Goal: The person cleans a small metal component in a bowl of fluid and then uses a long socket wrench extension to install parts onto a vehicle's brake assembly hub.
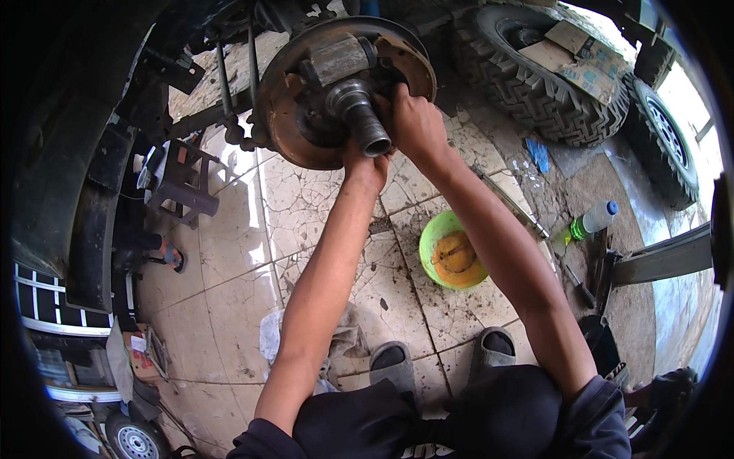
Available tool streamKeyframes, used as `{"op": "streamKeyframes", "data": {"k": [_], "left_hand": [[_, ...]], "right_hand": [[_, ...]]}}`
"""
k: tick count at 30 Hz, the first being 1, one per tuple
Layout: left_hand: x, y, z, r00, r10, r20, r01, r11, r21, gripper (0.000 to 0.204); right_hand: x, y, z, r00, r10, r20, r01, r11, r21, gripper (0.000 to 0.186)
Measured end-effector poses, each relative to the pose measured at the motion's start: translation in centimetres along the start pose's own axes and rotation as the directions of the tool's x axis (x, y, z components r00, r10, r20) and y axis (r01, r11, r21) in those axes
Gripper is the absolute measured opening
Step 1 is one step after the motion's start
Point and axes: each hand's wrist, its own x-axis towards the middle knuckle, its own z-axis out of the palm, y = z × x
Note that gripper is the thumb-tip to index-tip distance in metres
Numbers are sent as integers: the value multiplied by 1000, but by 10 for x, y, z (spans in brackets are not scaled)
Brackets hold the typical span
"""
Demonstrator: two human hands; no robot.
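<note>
A rusty round brake backing plate (294, 145) hangs at the top middle, with a hollow metal axle spindle (359, 115) sticking out of its centre toward me. A blocky grey metal part (339, 61) sits on the plate above the spindle. My right hand (419, 126) reaches in at the spindle's right side, its fingers curled against the plate; what they grip is hidden. Under the spindle's end is my left hand (365, 167), reaching up toward the plate, its fingers hidden behind the spindle.
On the cracked tile floor stands a green bowl (432, 268) with orange-brown liquid. A long metal bar (512, 203), a plastic bottle (595, 219) and a screwdriver (582, 291) lie right. Large tyres (562, 107) stand far right; a stool (187, 183) stands left. A rag (348, 336) lies near my feet.
</note>
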Motion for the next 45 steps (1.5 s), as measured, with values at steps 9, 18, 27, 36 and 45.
{"op": "streamKeyframes", "data": {"k": [9,18,27,36,45], "left_hand": [[-1,2,-4,1000,-13,-20,13,1000,0,30],[6,0,-9,1000,-12,18,12,1000,-10,28],[-5,0,9,999,5,32,-5,1000,17,32],[-3,-4,9,999,5,-46,-5,1000,-9,31],[2,-2,-3,998,5,-55,-5,1000,13,21]], "right_hand": [[1,-10,-13,996,38,77,-39,999,12,48],[8,-14,-13,997,54,57,-57,997,50,45],[3,-8,-9,997,75,18,-76,995,64,47],[3,-8,-4,995,93,-33,-92,995,25,55],[-15,2,-8,999,15,42,-26,961,275,38]]}}
